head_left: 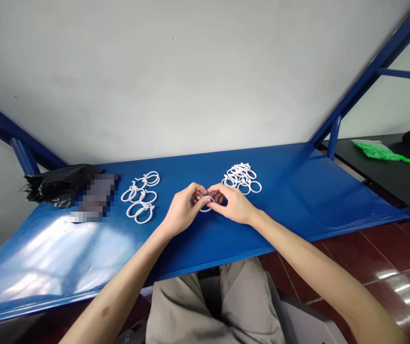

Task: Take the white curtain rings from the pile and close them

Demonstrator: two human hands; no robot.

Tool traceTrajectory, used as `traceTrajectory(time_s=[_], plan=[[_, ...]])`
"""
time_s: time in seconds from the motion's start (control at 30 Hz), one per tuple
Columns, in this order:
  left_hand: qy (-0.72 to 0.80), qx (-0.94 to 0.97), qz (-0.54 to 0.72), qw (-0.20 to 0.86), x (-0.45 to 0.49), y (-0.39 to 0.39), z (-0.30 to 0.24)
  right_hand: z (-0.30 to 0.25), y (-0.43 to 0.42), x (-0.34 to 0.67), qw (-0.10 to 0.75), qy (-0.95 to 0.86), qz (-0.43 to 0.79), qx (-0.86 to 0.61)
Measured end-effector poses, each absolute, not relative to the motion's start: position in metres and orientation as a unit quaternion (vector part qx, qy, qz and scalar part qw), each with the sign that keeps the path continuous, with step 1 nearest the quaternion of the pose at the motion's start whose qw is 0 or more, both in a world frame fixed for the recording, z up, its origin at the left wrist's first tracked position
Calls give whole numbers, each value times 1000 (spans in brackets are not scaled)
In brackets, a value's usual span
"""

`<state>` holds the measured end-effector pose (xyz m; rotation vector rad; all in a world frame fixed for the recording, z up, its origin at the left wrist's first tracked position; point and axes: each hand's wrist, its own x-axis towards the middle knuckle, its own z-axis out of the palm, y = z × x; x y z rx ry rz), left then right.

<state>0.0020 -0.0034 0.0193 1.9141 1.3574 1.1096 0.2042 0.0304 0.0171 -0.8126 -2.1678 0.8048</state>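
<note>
Both hands meet over the middle of the blue table (280,191). Between them is a white plastic ring (205,210), partly covered by my fingers. My left hand (184,208) pinches its left side with thumb and fingers. From the other side, my right hand (235,203) grips the same ring, its fingertips close to the left ones. Just beyond my right hand lies a heap of white rings (242,177), overlapping one another. To the left, spread more loosely, is a group of linked-looking white rings (142,198) with small tabs.
A black plastic bag (58,184) lies at the table's left end, beside a pixelated flat object (97,198). Blue metal bars (334,138) rise at both ends, with a pale wall behind. At right, a black table (355,162) bears a bright green bundle (380,150).
</note>
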Motion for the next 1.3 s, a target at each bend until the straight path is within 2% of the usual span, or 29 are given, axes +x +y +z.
traceTrajectory(time_s=[0.13,0.33,0.57,0.67,0.9,1.0,1.13,1.3], plan=[[502,648,453,349,5,-3,17,11,30,200,372,-783,383,-319],[524,626,436,378,1,0,16,10,34,199,441,-706,452,-320],[554,677,420,242,4,-4,17,3,34,198,425,-736,427,-308],[552,698,417,183,2,-6,13,1,31,198,421,-765,388,-295],[522,766,353,126,-5,4,10,1,39,198,417,-826,260,-275],[552,777,302,33,-17,12,14,3,53,207,435,-819,183,-327],[673,692,233,-114,-46,20,13,7,75,233,445,-769,88,-451],[747,638,143,-120,-73,27,4,13,90,259,408,-717,45,-563]])
